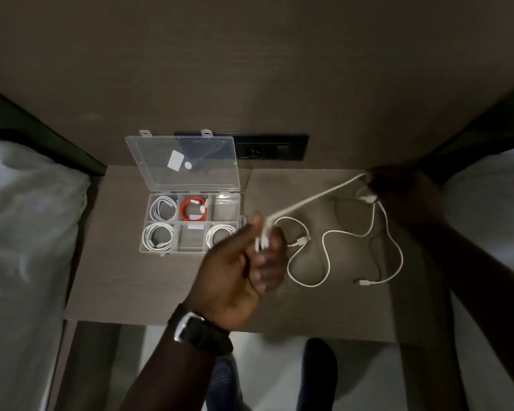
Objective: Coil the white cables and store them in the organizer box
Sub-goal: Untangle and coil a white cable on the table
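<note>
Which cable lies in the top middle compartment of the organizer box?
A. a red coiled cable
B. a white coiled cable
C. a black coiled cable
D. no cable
A: a red coiled cable fills the top middle compartment of the organizer box.

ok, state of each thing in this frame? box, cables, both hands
clear plastic organizer box: lid open, upright
coiled white cables: stored in three compartments
coiled red cable: stored, top middle compartment
doubled white cable: stretched taut between both hands
loose white cable: uncoiled on the table
left hand: closed on the doubled cable
right hand: gripping the cable's far end, dimly lit
</note>
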`<move>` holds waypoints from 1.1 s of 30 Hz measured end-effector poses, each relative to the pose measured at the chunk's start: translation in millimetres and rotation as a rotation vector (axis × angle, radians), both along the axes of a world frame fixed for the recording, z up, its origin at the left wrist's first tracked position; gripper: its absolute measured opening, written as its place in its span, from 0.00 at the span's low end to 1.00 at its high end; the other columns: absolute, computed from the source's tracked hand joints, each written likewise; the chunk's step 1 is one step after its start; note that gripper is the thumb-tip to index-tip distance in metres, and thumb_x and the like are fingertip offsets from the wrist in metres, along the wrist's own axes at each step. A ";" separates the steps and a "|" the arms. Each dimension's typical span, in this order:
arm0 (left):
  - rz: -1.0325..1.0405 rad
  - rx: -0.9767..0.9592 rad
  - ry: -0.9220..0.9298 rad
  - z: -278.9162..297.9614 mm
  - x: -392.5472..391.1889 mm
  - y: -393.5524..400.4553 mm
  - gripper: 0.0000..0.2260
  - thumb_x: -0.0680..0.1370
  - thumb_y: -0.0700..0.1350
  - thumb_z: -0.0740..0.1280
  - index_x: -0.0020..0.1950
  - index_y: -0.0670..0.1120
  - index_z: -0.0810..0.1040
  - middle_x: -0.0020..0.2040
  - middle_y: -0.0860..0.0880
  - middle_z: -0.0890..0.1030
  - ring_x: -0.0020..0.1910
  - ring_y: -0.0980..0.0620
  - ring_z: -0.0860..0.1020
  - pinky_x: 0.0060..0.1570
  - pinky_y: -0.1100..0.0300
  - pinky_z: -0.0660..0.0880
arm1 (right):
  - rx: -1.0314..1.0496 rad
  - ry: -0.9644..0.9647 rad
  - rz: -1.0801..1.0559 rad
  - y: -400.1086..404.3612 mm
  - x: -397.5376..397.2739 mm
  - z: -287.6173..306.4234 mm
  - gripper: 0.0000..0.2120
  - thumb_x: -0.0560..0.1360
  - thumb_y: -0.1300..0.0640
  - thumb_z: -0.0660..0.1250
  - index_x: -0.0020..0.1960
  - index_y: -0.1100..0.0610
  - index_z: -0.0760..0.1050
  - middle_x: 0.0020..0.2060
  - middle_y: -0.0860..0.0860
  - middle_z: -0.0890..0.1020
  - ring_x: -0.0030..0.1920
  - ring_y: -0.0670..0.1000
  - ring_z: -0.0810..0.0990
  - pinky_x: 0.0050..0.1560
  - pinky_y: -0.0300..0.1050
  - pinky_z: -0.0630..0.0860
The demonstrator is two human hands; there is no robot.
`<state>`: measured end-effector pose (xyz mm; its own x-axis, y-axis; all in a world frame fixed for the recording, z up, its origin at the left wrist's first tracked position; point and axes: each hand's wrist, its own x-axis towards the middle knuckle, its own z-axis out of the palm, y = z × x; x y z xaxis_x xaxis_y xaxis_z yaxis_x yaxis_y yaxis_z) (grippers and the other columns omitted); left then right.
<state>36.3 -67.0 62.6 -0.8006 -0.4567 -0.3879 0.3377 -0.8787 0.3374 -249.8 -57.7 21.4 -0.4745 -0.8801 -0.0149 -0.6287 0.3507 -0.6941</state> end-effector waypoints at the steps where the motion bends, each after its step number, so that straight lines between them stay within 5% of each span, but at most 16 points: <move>1: 0.119 0.018 0.074 4.5 2.3 -8.9 0.12 0.79 0.51 0.58 0.44 0.45 0.76 0.31 0.53 0.69 0.27 0.58 0.65 0.29 0.66 0.63 | 0.091 0.038 0.068 8.6 9.7 -12.8 0.09 0.78 0.55 0.69 0.53 0.58 0.84 0.43 0.50 0.84 0.44 0.34 0.80 0.49 0.25 0.71; 4: 0.452 -0.025 0.025 6.1 6.6 -33.1 0.13 0.82 0.44 0.52 0.49 0.44 0.76 0.36 0.52 0.71 0.33 0.56 0.69 0.36 0.65 0.69 | 0.310 0.200 0.458 44.8 57.1 -27.7 0.10 0.79 0.57 0.65 0.56 0.55 0.83 0.52 0.56 0.85 0.55 0.57 0.82 0.59 0.52 0.75; 9: 0.617 -0.127 -0.193 -16.2 -0.6 -48.8 0.11 0.83 0.40 0.55 0.57 0.42 0.77 0.45 0.48 0.79 0.44 0.54 0.79 0.52 0.62 0.77 | 0.269 0.068 0.725 93.1 110.9 0.0 0.05 0.74 0.54 0.61 0.41 0.52 0.74 0.39 0.46 0.75 0.41 0.50 0.76 0.40 0.50 0.75; 13: 0.493 -0.620 -0.596 -34.4 -16.3 -27.5 0.08 0.79 0.38 0.62 0.54 0.41 0.81 0.47 0.47 0.84 0.49 0.51 0.81 0.53 0.60 0.77 | 0.163 0.064 0.831 92.3 114.4 48.5 0.05 0.72 0.55 0.60 0.38 0.50 0.66 0.36 0.44 0.70 0.37 0.45 0.70 0.34 0.43 0.69; 16: 0.127 -0.971 -0.737 -40.7 -23.9 -2.5 0.09 0.79 0.41 0.65 0.43 0.39 0.82 0.42 0.45 0.83 0.45 0.48 0.81 0.49 0.53 0.76 | 0.012 0.158 0.788 66.3 93.9 72.8 0.06 0.74 0.53 0.60 0.43 0.51 0.76 0.40 0.46 0.77 0.39 0.46 0.75 0.36 0.42 0.72; 20: -0.160 -0.669 -0.652 -28.1 -27.0 19.1 0.28 0.78 0.63 0.56 0.39 0.42 0.83 0.27 0.50 0.74 0.26 0.55 0.71 0.29 0.65 0.69 | -0.095 0.330 0.640 21.0 54.9 67.1 0.07 0.76 0.57 0.66 0.52 0.53 0.80 0.46 0.51 0.81 0.44 0.52 0.79 0.41 0.48 0.77; 23: -0.140 -0.267 -0.341 -14.4 -23.1 21.1 0.24 0.77 0.62 0.59 0.37 0.43 0.78 0.25 0.52 0.65 0.22 0.57 0.63 0.23 0.66 0.60 | -0.045 0.337 0.516 12.4 51.3 37.7 0.09 0.74 0.65 0.69 0.52 0.57 0.82 0.47 0.56 0.82 0.45 0.58 0.81 0.44 0.47 0.75; 26: 0.157 0.089 0.022 -5.7 -14.5 5.2 0.15 0.80 0.53 0.58 0.37 0.47 0.73 0.26 0.54 0.67 0.23 0.59 0.59 0.24 0.67 0.57 | 0.038 0.051 0.522 28.7 68.2 9.4 0.07 0.76 0.65 0.67 0.50 0.57 0.82 0.40 0.47 0.81 0.41 0.46 0.80 0.42 0.41 0.72; 30: 0.404 0.128 0.064 -4.7 2.0 -13.9 0.18 0.82 0.51 0.51 0.35 0.50 0.71 0.26 0.55 0.67 0.23 0.59 0.62 0.27 0.69 0.56 | 0.241 -0.578 0.344 62.4 86.5 -13.4 0.13 0.74 0.46 0.69 0.37 0.55 0.79 0.27 0.43 0.75 0.31 0.40 0.73 0.35 0.32 0.68; 33: 0.428 0.136 0.122 -7.0 4.6 -10.6 0.20 0.84 0.52 0.49 0.36 0.50 0.71 0.27 0.55 0.68 0.25 0.59 0.65 0.28 0.69 0.59 | 0.065 -1.049 0.147 71.4 88.7 -16.7 0.08 0.70 0.64 0.66 0.34 0.66 0.76 0.36 0.52 0.79 0.42 0.49 0.79 0.51 0.41 0.73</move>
<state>41.0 -77.5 55.6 -0.5947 -0.7074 -0.3820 0.7098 -0.6851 0.1638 -161.1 13.7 4.7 -0.0860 -0.9106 -0.4042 0.2346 0.3757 -0.8965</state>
